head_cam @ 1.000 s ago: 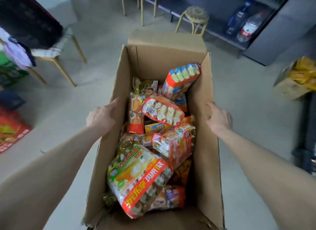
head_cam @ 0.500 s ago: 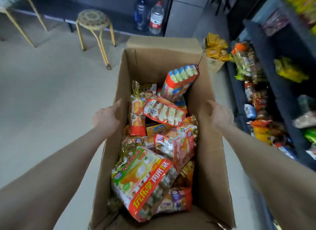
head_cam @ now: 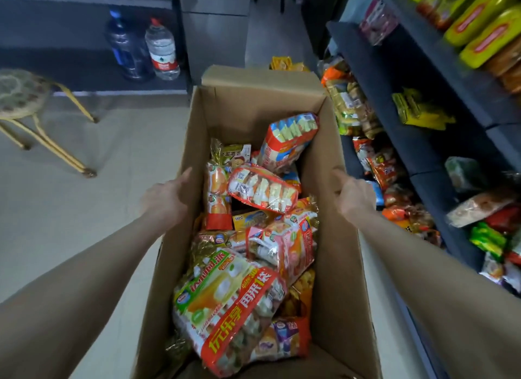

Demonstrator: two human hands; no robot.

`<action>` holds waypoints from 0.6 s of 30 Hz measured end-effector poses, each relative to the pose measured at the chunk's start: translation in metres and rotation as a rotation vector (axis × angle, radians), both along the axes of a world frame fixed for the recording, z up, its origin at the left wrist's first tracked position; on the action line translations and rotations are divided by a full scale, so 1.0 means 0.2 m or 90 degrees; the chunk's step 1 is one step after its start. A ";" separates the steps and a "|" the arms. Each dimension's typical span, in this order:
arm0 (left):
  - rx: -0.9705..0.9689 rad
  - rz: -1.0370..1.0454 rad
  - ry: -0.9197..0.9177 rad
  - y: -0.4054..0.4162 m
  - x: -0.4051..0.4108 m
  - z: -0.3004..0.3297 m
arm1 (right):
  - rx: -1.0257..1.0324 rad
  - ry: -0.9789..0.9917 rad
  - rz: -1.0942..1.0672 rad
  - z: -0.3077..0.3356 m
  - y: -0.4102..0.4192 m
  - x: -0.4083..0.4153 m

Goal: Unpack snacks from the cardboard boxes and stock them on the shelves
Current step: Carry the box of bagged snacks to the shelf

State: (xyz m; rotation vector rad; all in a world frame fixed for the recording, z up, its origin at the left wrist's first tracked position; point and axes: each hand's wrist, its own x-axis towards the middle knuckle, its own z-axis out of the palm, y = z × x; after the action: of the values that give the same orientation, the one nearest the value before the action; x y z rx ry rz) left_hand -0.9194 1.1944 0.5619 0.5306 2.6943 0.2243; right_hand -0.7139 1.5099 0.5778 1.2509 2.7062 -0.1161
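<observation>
An open cardboard box (head_cam: 342,260) fills the middle of the view, held up between my arms. It is packed with several snack bags, among them a big green-and-red bag (head_cam: 225,308) at the near end and a red-and-blue bag (head_cam: 287,140) leaning at the far end. My left hand (head_cam: 166,198) grips the box's left wall, thumb along the rim. On the opposite wall my right hand (head_cam: 355,198) holds the same way. The fingers of both hands are hidden behind the walls. Dark shelves (head_cam: 400,76) with snacks run along the right.
A round stool (head_cam: 19,93) with yellow legs stands on the floor at the left. Two large water bottles (head_cam: 162,50) stand on a low ledge behind it. Another small box of yellow packs (head_cam: 284,64) peeks out beyond the carried box. Yellow bags (head_cam: 482,31) fill the upper shelf.
The view has swung right with the box: the stool and bottles slid left, and the stocked shelves now stand close on the right. Both hands keep the same hold.
</observation>
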 end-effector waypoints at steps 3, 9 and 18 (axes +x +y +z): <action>0.004 -0.035 0.002 0.33 -0.22 -0.06 | 0.007 -0.014 -0.006 -0.02 0.32 -0.18; 0.020 -0.076 -0.039 0.94 -0.68 -0.24 | 0.024 -0.048 -0.039 -0.13 0.90 -0.58; 0.033 -0.159 -0.032 1.85 -1.22 -0.45 | -0.015 -0.034 -0.127 -0.36 1.67 -1.01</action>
State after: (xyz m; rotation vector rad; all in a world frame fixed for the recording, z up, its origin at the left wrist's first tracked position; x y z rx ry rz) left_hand -1.1635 1.5634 0.4720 0.8580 2.5484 0.2343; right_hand -0.9152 1.8448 0.5060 1.4926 2.5224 -0.1366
